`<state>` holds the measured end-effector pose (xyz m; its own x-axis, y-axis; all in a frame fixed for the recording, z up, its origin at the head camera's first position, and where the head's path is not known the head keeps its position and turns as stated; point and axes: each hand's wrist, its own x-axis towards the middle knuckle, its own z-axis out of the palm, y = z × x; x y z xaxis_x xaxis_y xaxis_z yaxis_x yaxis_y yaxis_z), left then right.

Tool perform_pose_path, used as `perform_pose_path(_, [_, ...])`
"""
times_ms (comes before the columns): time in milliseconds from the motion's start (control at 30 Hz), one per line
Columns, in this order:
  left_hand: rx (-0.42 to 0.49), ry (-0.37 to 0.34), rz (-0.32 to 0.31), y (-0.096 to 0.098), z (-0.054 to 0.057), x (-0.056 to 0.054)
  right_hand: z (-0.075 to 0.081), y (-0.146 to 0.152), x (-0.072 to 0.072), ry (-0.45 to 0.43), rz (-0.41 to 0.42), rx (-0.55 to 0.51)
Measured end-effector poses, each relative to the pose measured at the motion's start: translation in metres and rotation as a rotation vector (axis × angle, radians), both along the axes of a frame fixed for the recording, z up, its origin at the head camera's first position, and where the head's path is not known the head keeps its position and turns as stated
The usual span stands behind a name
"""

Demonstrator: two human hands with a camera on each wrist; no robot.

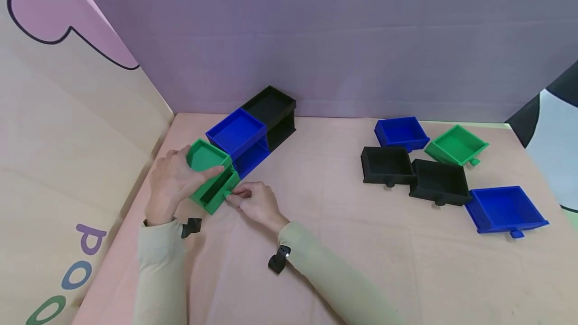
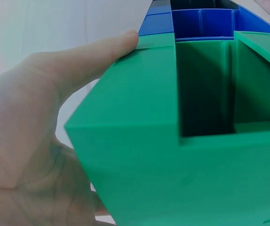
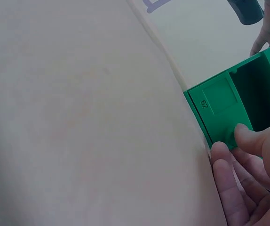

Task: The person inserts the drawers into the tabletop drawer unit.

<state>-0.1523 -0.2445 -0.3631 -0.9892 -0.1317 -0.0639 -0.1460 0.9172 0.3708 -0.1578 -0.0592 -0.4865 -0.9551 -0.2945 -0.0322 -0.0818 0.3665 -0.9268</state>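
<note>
At the left of the table stands a green box-shaped drawer housing (image 1: pixel 205 155), with a green drawer (image 1: pixel 214 203) partly out of its front. My left hand (image 1: pixel 173 182) grips the housing, thumb across the top and fingers along its far left side. Thumb and fingers of my right hand (image 1: pixel 261 205) pinch the small knob on the drawer's front. Up close in the right wrist view, the drawer front (image 3: pixel 212 110) bears the number 67. A blue housing (image 1: pixel 237 132) adjoins the green one, and behind it stands a black housing (image 1: pixel 270 104); both have hollow fronts.
Several loose drawers lie on the right: a blue drawer (image 1: pixel 402 133), a green drawer (image 1: pixel 457 144), two black drawers, one (image 1: pixel 388 164) left of the other (image 1: pixel 440 182), and a blue drawer (image 1: pixel 508 209) nearer the front. A grey-purple wall (image 1: pixel 343 54) closes off the back.
</note>
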Motion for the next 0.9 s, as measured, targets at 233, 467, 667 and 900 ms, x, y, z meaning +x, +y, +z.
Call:
perform_pose_path(233, [-0.003,-0.007,-0.002,-0.001,-0.001,-0.001,0.0,0.002,0.0,-0.03,0.023,-0.026])
perform_pose_path(467, [-0.007,-0.014,-0.006,0.0,-0.001,-0.003,0.004,0.01,0.002,-0.038,0.044,-0.06])
perform_pose_path(667, [-0.002,-0.021,0.0,-0.001,0.001,-0.002,0.009,0.019,0.005,-0.054,0.061,-0.1])
perform_pose_path(900, [-0.006,-0.005,-0.006,-0.001,0.0,-0.001,0.02,0.037,0.008,-0.096,0.043,-0.149])
